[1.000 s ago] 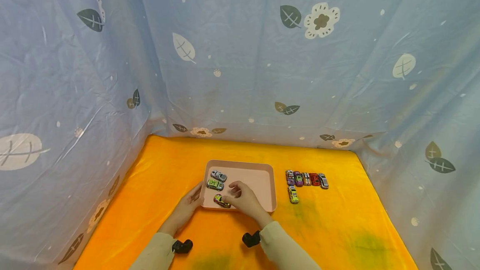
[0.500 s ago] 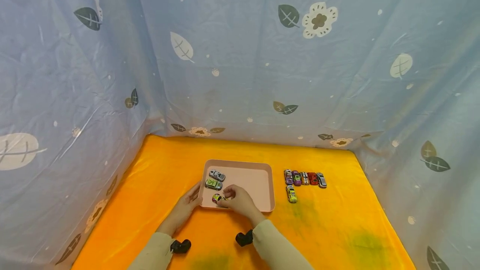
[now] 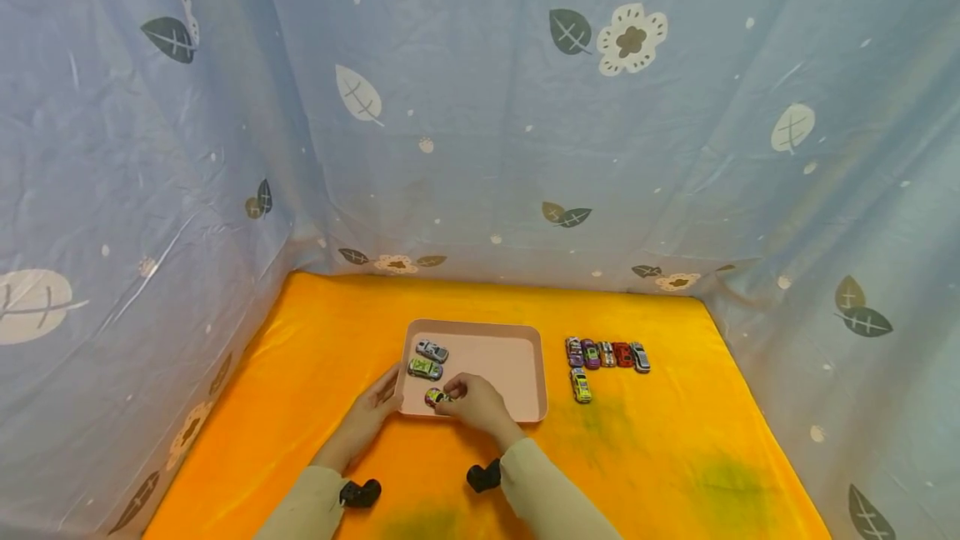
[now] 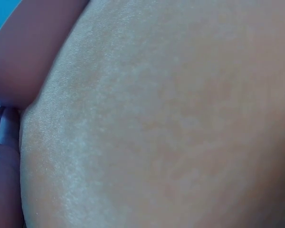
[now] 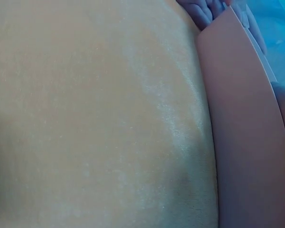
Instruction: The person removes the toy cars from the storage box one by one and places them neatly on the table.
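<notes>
A pink rectangular tray (image 3: 480,328) lies on the yellow cloth, with three toy cars at its left side. My left hand (image 3: 363,422) holds the tray's left front corner, fingers along the outer wall and thumb at the rim. Inside the tray, my right hand (image 3: 480,405) pinches a yellow-and-purple toy car (image 3: 433,397) close to the front wall; its right end is hidden by the fingers. Behind it sit a green toy car (image 3: 425,368) and a silver toy car (image 3: 432,350). The tray's outer wall (image 5: 247,123) fills the right of the right wrist view.
Right of the tray, several toy cars stand side by side in a row, among them a red one (image 3: 623,354). A yellow toy car (image 3: 581,385) is in front of the row's left end. Patterned blue curtains (image 3: 480,123) surround the cloth-covered surface (image 3: 675,457).
My right hand has shifted slightly left and its fingers now cover more of the yellow-and-purple toy car. The left hand stays at the tray corner. The head view has drifted a little.
</notes>
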### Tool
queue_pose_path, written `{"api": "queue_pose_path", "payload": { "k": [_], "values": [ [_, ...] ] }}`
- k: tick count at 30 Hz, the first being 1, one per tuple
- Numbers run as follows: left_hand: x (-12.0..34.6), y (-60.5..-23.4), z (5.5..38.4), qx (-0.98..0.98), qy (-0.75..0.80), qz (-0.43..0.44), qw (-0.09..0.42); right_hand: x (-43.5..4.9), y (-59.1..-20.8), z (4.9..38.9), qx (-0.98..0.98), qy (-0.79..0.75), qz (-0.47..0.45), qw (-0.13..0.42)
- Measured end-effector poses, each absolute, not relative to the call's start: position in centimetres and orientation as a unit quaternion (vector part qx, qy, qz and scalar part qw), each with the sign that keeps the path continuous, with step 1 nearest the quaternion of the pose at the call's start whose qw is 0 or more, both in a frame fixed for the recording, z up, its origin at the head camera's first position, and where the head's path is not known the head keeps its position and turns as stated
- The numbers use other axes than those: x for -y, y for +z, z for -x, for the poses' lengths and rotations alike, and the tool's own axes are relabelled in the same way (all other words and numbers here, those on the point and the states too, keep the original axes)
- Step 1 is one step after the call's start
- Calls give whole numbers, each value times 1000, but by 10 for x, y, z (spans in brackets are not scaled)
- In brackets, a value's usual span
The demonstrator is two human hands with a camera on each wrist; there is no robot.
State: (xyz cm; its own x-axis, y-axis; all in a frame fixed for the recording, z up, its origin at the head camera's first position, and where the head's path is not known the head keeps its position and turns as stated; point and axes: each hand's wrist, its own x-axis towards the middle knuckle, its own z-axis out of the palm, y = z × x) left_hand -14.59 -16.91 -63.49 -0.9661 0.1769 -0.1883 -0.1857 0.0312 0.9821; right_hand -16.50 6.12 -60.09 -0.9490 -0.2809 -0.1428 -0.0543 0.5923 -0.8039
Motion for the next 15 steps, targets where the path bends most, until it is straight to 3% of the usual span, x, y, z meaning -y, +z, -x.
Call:
{"api": "queue_pose_path", "payload": {
  "k": [15],
  "values": [
    [170,-637,146,-695,706,-5,132,-62,-604,163,-888,-434,89,121]
  ]
}}
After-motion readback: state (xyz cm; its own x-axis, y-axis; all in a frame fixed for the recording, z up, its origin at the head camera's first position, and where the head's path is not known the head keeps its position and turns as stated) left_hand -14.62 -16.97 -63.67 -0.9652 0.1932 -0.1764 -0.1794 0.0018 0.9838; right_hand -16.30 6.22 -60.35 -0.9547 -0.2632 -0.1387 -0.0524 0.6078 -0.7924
